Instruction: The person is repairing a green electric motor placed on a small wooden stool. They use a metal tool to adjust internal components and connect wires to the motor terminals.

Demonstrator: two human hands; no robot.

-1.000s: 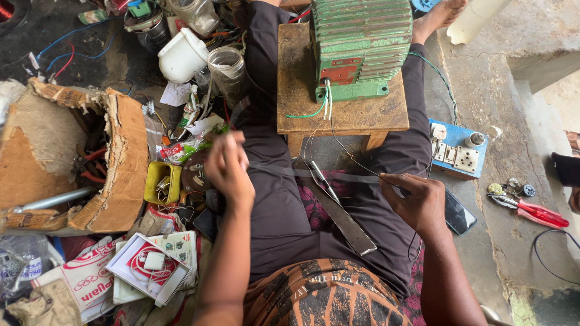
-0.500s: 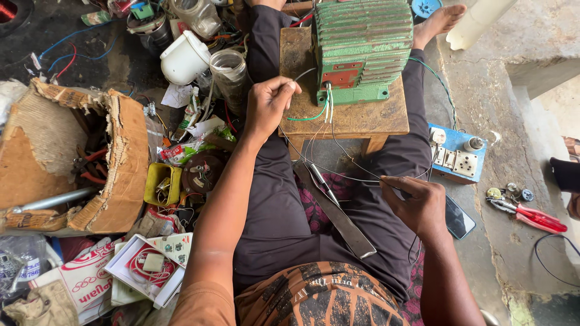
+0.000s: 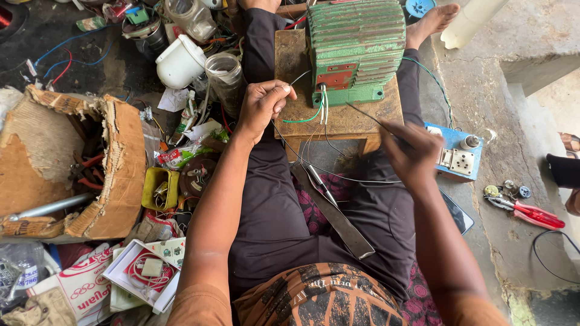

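while the left hand (image 3: 261, 107) pinched a thin wire (image 3: 338, 177) over the wooden stool (image 3: 356, 121), the right hand (image 3: 412, 154) gripped the wire's other end, fingers pressed together. the wire sagged between them above the lap, before the green motor (image 3: 355, 42). red pliers (image 3: 531, 211) lay well apart.

Top: wearing a brown patterned shirt (image 3: 314, 299) with short sleeves, at the bottom of the frame.
Legs: wearing dark plain trousers (image 3: 272, 211) through the middle.
Arms: showing bare below the sleeves.
Foot: showing bare foot (image 3: 432, 21), upper right.
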